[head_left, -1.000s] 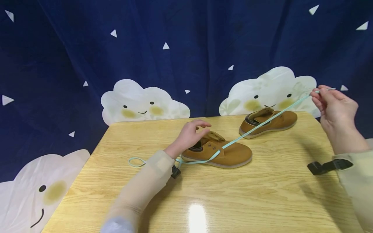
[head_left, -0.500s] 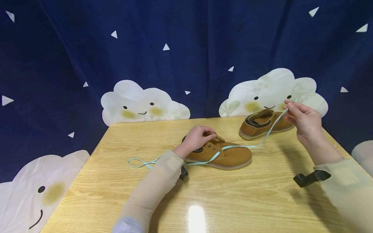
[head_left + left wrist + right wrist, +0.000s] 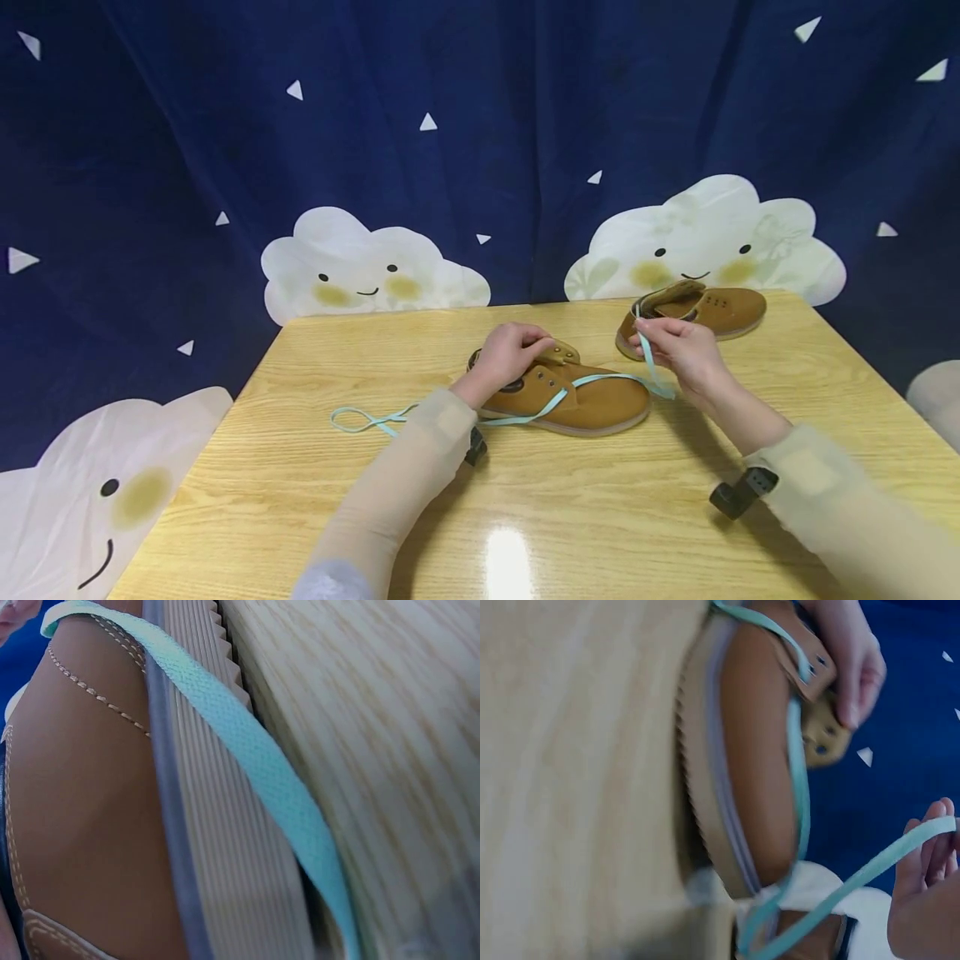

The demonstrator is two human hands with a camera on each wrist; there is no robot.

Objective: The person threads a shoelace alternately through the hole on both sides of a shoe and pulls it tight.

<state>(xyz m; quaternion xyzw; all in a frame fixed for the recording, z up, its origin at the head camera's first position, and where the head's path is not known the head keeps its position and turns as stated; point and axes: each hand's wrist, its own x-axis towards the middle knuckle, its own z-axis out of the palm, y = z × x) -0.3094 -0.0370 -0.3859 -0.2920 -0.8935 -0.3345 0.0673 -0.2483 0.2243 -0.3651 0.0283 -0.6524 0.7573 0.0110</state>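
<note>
A brown shoe (image 3: 603, 407) lies on the table with its toe to the right. My left hand (image 3: 504, 358) reaches over its opening and pinches the far eyelet flap (image 3: 825, 735), as the right wrist view shows. A flat mint-green shoelace (image 3: 528, 417) passes through the front eyelet of the near flap. One part runs back along the sole; the other crosses the toe. Beyond the toe, my right hand (image 3: 686, 354) pinches that lace between thumb and fingers, a short end sticking up. In the left wrist view the shoe's side (image 3: 90, 795) and the lace fill much of the frame.
A second brown shoe (image 3: 738, 312), without a lace in its eyelets, stands at the back right of the wooden table (image 3: 615, 517). The lace's other end lies in a loop (image 3: 348, 419) left of the first shoe. A dark blue curtain (image 3: 510, 125) hangs behind.
My right hand has come left and down from the far right with the lace, which has gone slack over the toe. My left hand has moved down onto the flap and taken hold.
</note>
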